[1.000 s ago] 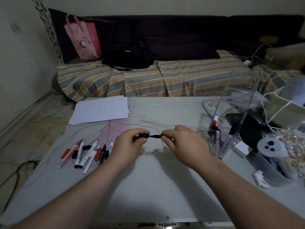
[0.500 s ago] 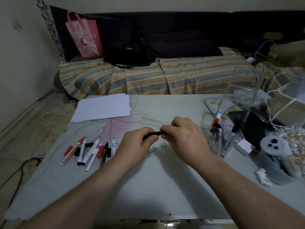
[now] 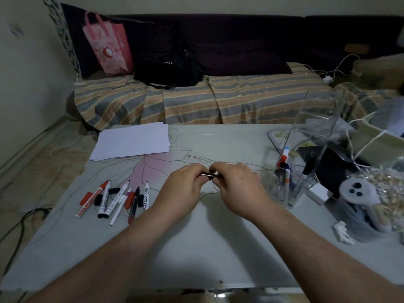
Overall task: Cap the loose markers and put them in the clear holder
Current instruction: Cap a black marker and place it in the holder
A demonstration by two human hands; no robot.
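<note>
Left hand (image 3: pixel 182 189) and right hand (image 3: pixel 237 189) pinching 1 black marker (image 3: pixel 207 174), probably capped, above table (image 3: pixel 196 248)

The table (image 3: pixel 196 248) in front of me has a pale grey top printed with thin leaf outlines and a pink patch near its middle. At ten o'clock a stack of white paper (image 3: pixel 131 143) lies flat by the far edge. At nine o'clock the loose markers (image 3: pixel 118 199) lie side by side, tips pointing away from me, with loose caps (image 3: pixel 114 190) among them. At two o'clock the clear holder (image 3: pixel 293 182) stands with markers upright inside. At three o'clock a small white figure (image 3: pixel 342 231) lies beside a clear tub (image 3: pixel 358 221).
</note>
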